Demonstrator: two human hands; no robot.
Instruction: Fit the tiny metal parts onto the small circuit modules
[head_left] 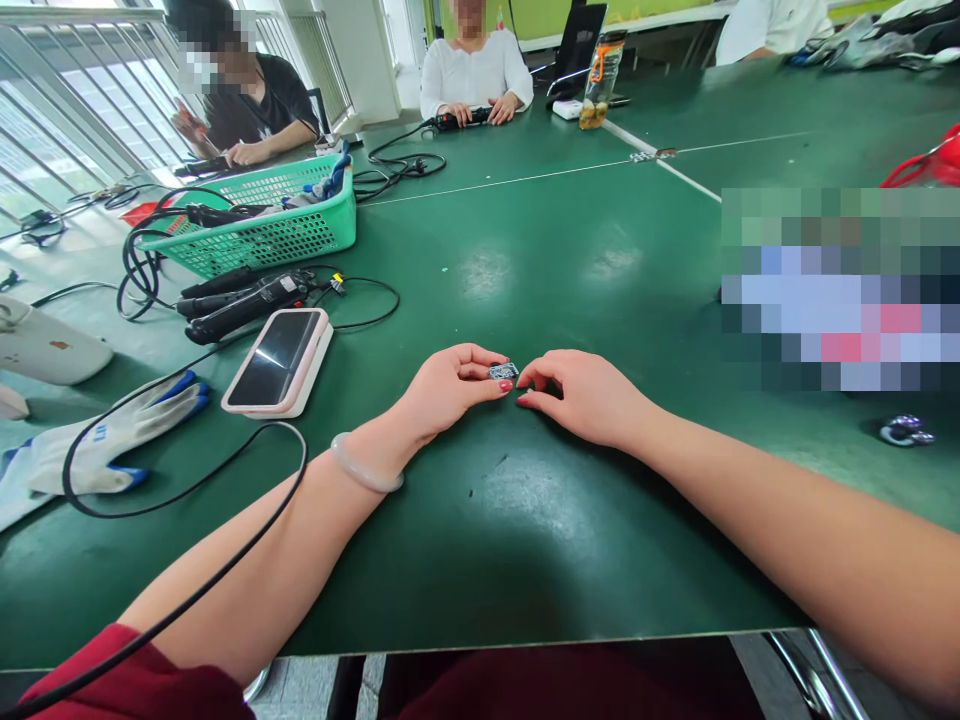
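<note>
Between the thumb and fingers of my left hand is a small dark flat piece with pale markings, which looks like a little circuit board. My right hand is just to its right, thumb and fingertips brought close in a pinch. Something tiny and dark may be between those right fingertips, too small to make out. Both hands are low over the green table, near the middle of the view.
Left of my hands are a phone in a pink case, a work glove, black corded tools and a green basket. A black cable crosses my left forearm. A bottle stands at the back. Two people sit opposite.
</note>
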